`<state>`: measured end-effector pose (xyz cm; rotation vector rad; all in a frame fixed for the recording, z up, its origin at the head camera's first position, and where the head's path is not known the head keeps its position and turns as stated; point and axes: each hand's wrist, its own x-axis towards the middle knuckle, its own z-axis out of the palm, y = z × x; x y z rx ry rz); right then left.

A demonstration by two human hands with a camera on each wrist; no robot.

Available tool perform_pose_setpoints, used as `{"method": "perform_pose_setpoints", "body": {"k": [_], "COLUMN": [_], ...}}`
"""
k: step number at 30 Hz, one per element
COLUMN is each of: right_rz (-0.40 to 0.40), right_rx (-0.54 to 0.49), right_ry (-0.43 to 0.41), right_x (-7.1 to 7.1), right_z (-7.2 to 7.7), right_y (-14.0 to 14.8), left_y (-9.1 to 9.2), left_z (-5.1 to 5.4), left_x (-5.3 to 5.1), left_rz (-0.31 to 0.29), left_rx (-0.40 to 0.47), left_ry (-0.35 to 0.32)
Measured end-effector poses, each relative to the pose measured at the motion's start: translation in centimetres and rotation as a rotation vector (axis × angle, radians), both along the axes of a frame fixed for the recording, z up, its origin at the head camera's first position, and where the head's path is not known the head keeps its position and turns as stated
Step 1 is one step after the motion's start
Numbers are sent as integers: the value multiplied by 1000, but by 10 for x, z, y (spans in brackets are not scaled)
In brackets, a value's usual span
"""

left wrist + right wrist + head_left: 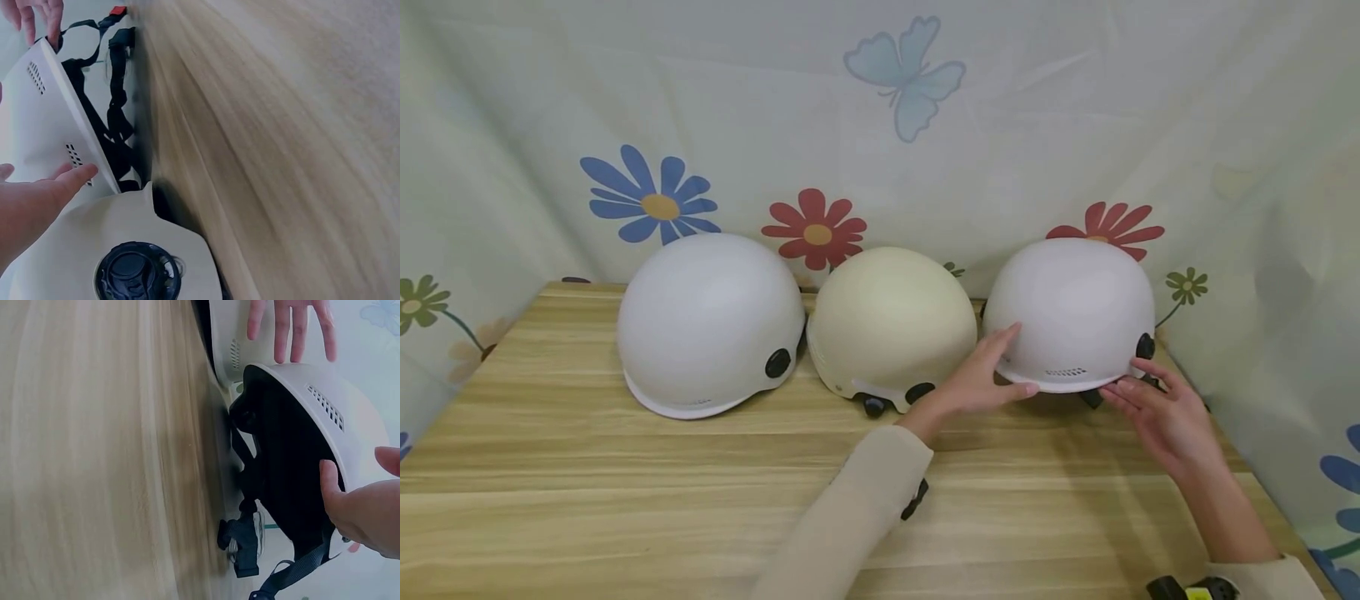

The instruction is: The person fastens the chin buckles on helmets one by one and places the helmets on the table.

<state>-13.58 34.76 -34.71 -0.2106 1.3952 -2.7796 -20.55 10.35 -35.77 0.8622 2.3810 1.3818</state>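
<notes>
A white helmet (1071, 308) at the right end of a row sits with its front rim raised off the table. Against its left side lie the straight fingers of my left hand (981, 375), the thumb near the front rim. At the lower right rim, my right hand (1172, 417) pinches the edge; in the right wrist view its thumb (331, 487) lies on the rim by the dark inside. Black chin straps (300, 565) and a buckle (247, 547) hang below the shell. The cream helmet (891, 321) stands just left, partly behind my left hand.
Another white helmet (707, 317) stands at the left end of the row on the wooden table (625, 500). Behind hangs a pale curtain (1030, 100) with printed flowers and a butterfly. A black adjuster dial (134, 275) shows on the cream helmet.
</notes>
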Motion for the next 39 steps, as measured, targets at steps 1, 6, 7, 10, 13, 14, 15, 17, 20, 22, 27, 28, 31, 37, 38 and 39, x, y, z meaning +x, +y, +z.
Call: {"method": "perform_pose_setpoints", "body": {"k": [1,6,7,10,13,14,15,17,20,22,27,28,31,37,38,39], "right_rz": [-5,-33,-44,-80,-98,-101,-103,-111,-123,-126,-88,-77,-49,-40,-48,-57], "right_rx": [1,9,24,92,106,100,81,53,40,53,68,66,59,73,80,86], "right_ry": [3,25,26,18,6,4,2,0,-10,-18,-4,1,19,43,40,32], "right_x": [-1,-4,-5,-6,-7,-7,-7,-7,-7,-7,-5,-5,-3,-1,-1,0], "right_z": [1,3,3,6,8,9,10,11,12,12,14,14,16,20,21,22], "right_y": [-1,-5,-6,-9,-10,-11,-10,-10,-10,-9,-9,-9,-8,-3,-3,-2], "left_y": [0,-1,-1,-1,-2,-2,-2,-2,0,1,3,4,4,3,3,2], "left_z": [1,4,5,6,7,7,7,8,11,14,19,19,21,23,23,23], "left_x": [0,-1,-1,-1,0,0,1,2,3,5,8,8,9,10,10,11], "left_rz": [1,3,2,-4,-14,-21,-27,-38,-29,-7,28,27,27,27,24,23], "left_rx": [2,2,1,-2,-2,-4,-9,-15,-36,-59,-124,-130,-145,-163,-161,-160], "left_ry": [0,10,11,19,32,40,48,57,63,66,125,139,179,203,204,207]}}
